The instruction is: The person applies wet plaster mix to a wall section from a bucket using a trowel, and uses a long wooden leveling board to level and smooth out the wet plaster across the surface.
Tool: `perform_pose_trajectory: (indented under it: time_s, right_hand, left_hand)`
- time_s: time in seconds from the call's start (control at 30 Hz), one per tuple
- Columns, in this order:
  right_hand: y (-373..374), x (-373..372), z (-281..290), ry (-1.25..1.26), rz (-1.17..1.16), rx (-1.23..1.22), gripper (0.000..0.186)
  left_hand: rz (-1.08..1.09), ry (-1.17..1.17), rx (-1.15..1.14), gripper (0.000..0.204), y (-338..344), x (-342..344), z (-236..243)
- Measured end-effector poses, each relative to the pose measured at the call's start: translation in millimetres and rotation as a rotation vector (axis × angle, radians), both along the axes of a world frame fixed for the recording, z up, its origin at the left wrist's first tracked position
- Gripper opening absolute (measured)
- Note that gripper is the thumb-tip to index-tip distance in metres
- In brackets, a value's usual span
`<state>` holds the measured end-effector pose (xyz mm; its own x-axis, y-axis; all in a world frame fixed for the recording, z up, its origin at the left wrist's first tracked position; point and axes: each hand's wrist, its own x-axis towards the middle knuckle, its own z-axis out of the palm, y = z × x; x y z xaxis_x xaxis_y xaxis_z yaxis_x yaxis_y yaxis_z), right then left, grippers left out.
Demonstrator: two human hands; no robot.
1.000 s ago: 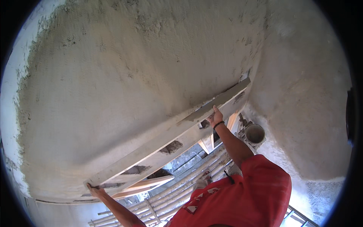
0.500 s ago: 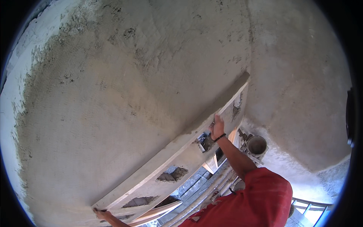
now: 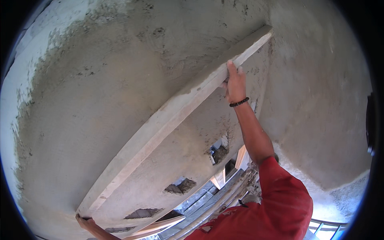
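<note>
A long pale wooden straightedge board (image 3: 176,109) slants across the plastered wall (image 3: 120,96), from low on the left to high on the right. Its long face lies against the grey, damp-looking plaster. My right hand (image 3: 235,83), below a dark beaded bracelet, is closed round the lower edge of the board towards its upper end. At the lower left end, my left hand (image 3: 86,224) grips the board's corner, its fingers partly hidden. Rough dark pits and smears mark the plaster above the board.
Several ragged openings pierce the wall below the board, one of them a hole (image 3: 181,185) near the middle. Wooden frames (image 3: 160,227) and long poles (image 3: 200,223) lie beneath. An adjoining wall (image 3: 316,92) meets the board's upper end. Metal railing (image 3: 328,228) shows at lower right.
Both hands have moved the board up the wall, its right end rising most, so it slants more steeply. The bucket seen beside my right arm is now hidden behind it.
</note>
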<state>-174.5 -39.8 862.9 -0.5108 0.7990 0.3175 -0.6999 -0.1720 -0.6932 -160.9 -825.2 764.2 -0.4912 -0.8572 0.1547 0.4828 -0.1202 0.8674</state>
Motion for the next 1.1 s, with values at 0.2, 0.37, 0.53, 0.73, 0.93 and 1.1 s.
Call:
perform_pose_trajectory:
  time_s: [0.2, 0.37, 0.53, 0.73, 0.93, 1.1]
  right_hand:
    - [-5, 3, 2, -0.004, 0.149, 0.028, 0.032]
    - [-74, 10, 5, 0.02, 0.204, 0.004, 0.031]
    - [-62, 0, 28, 0.138, 0.157, 0.077, 0.042]
    - [-14, -2, 107, 0.064, 0.117, 0.212, 0.041]
    - [-20, 2, 107, 0.041, 0.133, 0.22, 0.043]
    - [-79, 15, 76, 0.041, 0.251, 0.161, 0.041]
  left_hand:
    - [0.091, -0.085, -0.234, 0.044, -10, -4, -2]
    - [-0.014, 0.023, -0.166, 0.044, -149, 2, -20]
    - [-0.074, -0.018, 0.025, 0.048, -127, -8, 11]
    - [-0.202, 0.03, 0.119, 0.04, -55, 10, 78]
    - [-0.235, 0.041, 0.048, 0.04, -58, 6, 75]
    - [-0.135, -0.053, 0.131, 0.036, -146, -4, 65]
